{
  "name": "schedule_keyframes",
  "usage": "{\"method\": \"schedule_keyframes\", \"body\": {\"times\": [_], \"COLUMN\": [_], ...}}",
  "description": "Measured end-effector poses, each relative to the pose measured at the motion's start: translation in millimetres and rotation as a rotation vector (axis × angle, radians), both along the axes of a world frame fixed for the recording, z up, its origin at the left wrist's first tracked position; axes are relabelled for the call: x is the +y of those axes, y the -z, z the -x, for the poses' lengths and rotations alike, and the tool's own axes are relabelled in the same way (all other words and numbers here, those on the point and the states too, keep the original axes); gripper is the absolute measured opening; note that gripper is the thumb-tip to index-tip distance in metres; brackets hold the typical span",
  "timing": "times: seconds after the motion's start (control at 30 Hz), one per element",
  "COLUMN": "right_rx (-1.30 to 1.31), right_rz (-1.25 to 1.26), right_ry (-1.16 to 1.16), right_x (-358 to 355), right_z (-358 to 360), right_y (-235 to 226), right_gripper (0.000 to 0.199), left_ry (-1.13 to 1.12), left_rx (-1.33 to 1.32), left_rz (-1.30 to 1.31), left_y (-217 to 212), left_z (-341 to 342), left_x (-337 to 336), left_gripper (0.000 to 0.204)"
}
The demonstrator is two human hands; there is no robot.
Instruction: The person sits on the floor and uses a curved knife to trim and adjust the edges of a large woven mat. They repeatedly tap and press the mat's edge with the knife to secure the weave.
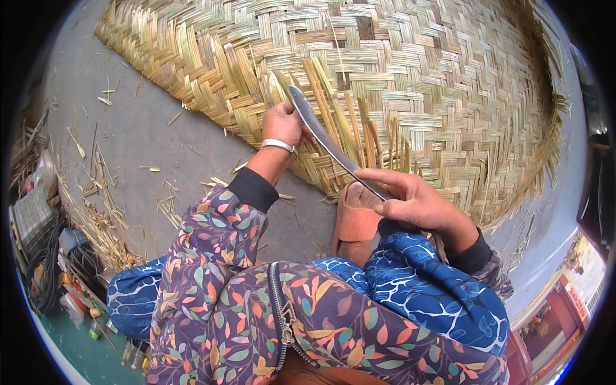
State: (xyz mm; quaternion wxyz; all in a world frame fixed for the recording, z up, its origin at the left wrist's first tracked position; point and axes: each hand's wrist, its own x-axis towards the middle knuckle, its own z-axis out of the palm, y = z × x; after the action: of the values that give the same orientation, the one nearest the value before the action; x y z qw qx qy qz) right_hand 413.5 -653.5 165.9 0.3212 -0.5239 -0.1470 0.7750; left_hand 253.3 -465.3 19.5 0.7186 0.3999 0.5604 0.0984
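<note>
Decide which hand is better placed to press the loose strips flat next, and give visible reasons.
Probably the left hand: it already rests on the loose strips at the mat edge. The right hand is occupied gripping the blade.

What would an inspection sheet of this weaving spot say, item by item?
Surface: grey concrete floor, strewn with straw bits.
Job's things: large woven mat with loose strips standing at its near edge; long metal blade laid across them.
Clutter: straw scraps and mixed small items at the left.
Hands: left hand grips strips at the mat edge; right hand holds the blade's handle end.
Cables: dark coiled cables, far left.
Surroundings: orange sandal beside the mat; red structure, lower right.
</note>
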Motion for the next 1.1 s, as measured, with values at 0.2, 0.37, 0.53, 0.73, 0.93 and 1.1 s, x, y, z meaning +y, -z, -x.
{"method": "schedule_keyframes", "body": {"times": [0.2, 0.37, 0.53, 0.73, 0.93, 1.1], "right_rx": [-0.302, -0.768, -0.948, -1.138, -1.19, -1.208], "right_rz": [-0.008, -0.133, -0.174, -0.198, -0.224, -0.239], "right_ry": [-0.196, -0.497, -0.437, -0.494, -0.512, -0.524], "right_x": [-3.4, 17.0, 8.6, 11.6, 23.7, 25.9], "right_z": [-11.3, -8.0, 21.0, 37.4, 37.4, 35.7], "right_y": [23.4, 19.3, 45.0, 71.1, 87.2, 85.1], "right_gripper": [0.054, 0.054, 0.056, 0.058, 0.058, 0.06], "left_ry": [0.053, 0.08, 0.055, 0.136, 0.179, 0.131], "left_rx": [0.008, -0.06, -0.055, -0.036, 0.013, -0.016], "left_rz": [-0.087, 0.024, 0.107, 0.133, 0.063, 0.165], "left_y": [-8.2, -3.2, -5.8, -6.2, -4.9, -9.1], "left_z": [14.0, 20.8, 15.7, 6.9, -0.3, 0.7], "left_x": [-3.2, 0.8, 4.2, 11.8, 10.1, 11.5], "left_gripper": [0.025, 0.025, 0.028, 0.031, 0.029, 0.028]}}
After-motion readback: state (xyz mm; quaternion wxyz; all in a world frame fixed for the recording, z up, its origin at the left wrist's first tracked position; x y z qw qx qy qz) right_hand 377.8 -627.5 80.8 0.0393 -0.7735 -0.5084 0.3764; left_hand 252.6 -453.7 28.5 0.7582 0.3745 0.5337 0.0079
